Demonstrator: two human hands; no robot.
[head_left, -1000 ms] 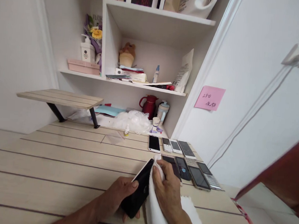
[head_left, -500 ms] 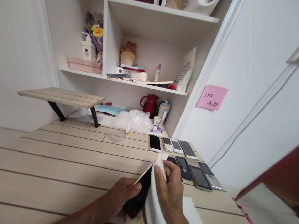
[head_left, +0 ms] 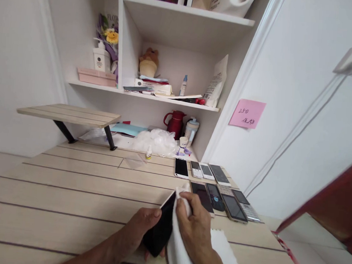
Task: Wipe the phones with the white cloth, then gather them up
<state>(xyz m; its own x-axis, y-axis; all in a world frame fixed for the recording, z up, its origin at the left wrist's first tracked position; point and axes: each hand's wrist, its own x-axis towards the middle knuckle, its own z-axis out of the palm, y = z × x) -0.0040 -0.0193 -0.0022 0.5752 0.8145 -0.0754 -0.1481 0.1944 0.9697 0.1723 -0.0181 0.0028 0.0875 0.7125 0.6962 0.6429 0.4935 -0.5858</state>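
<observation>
A home workroom (built-in shelves [head_left: 169,100]) with phones [head_left: 233,208] lined on a desk [head_left: 70,185].

Bare left hand [head_left: 135,233], bare right hand [head_left: 195,230], short fingernails [head_left: 157,212], bare forearms [head_left: 95,247]

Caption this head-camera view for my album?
Left hand holds a black smartphone; right hand presses a white cloth to it, beside other phones.

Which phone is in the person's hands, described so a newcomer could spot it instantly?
On the pale wooden desk, phones lie in rows at the right. Just left of them, the person's left hand grips a black phone. It alone is off the desk, a white cloth in the right hand pressed against it.
</observation>
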